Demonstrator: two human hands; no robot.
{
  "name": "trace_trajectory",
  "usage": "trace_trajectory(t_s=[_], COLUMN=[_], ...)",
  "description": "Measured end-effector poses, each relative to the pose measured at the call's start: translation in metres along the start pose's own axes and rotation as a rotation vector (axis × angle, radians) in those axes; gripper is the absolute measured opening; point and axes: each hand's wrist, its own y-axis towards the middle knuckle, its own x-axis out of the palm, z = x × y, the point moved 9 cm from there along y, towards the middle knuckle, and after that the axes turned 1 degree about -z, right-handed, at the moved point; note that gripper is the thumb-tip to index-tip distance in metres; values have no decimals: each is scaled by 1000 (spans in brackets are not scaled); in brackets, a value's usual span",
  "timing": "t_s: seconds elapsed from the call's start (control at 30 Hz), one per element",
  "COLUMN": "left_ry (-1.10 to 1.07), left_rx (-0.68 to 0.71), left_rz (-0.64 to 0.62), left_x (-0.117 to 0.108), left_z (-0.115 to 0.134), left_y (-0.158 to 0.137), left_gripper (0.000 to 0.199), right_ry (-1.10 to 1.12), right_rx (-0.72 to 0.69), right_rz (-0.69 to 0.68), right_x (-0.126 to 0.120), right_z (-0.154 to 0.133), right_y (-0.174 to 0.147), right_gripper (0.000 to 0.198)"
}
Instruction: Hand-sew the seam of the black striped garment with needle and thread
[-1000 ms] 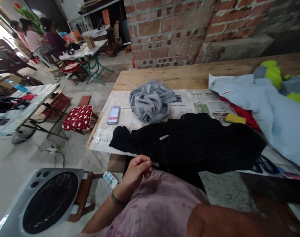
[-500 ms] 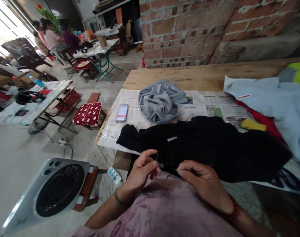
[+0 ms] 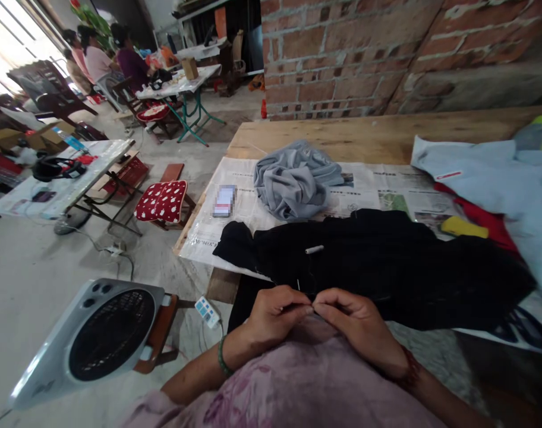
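My left hand [image 3: 277, 315] is closed in a pinch, and a thin pale sliver that looks like a sewing needle [image 3: 298, 285] stands up from its fingers. Pressed close against its fingertips, my right hand [image 3: 353, 321] also pinches; the fine thread in it is mostly hidden by the fingers. Both hands are in front of my lap, at the near edge of a black garment [image 3: 378, 267]. On that cloth lies a small white thread spool [image 3: 314, 249], with a faint strand running from it toward my hands.
Newspaper covers part of the wooden table [image 3: 364, 128]. On it are a crumpled grey garment [image 3: 293, 184], a phone [image 3: 224, 200], a yellow item [image 3: 465, 227] and light blue cloth [image 3: 485, 172]. A fan heater [image 3: 114, 333] and power strip [image 3: 207, 312] are at left; people [image 3: 99, 59] sit farther back.
My hands were apart and have come together, fingertips meeting. The left hand has moved right and its spread fingers have closed. The view has shifted slightly.
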Motion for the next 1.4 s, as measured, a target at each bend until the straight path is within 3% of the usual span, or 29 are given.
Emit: trace_trajectory(t_s=[0.1, 0.27, 0.4, 0.53, 0.67, 0.83, 1.03, 1.17, 1.33, 1.4], left_ry=[13, -176, -341, -492, -656, -821, -832, -795, -730, -728], left_rx=[33, -191, -267, -271, -332, -463, -568, -580, -558, -574], left_rz=[-1, 108, 68, 25, 31, -18, -19, 11, 32, 35], left_x=[-1, -16, -5, 11, 20, 33, 38, 34, 30, 31], left_z=[2, -24, -39, -43, -48, -53, -55, -60, -63, -65], left_y=[1, -2, -7, -13, -17, -20, -22, -24, -24, -24], left_gripper=[17, 17, 23, 31, 61, 34, 38, 34, 28, 28], right_ry=[11, 218, 324, 143, -102, -208, -198, -61, 68, 113], right_rx=[13, 132, 166, 111, 24, -29, -19, -16, -266, -304], right_rz=[19, 48, 53, 77, 155, 203, 216, 61, -337, -394], right_x=[-3, -9, -6, -7, -12, -11, -9, 1, 19, 16], right_z=[5, 26, 37, 34, 22, 15, 14, 7, -41, -53], right_y=[0, 0, 1, 1, -3, -6, -8, -6, -28, -50], right_gripper=[20, 27, 30, 26, 23, 24, 24, 21, 24, 29])
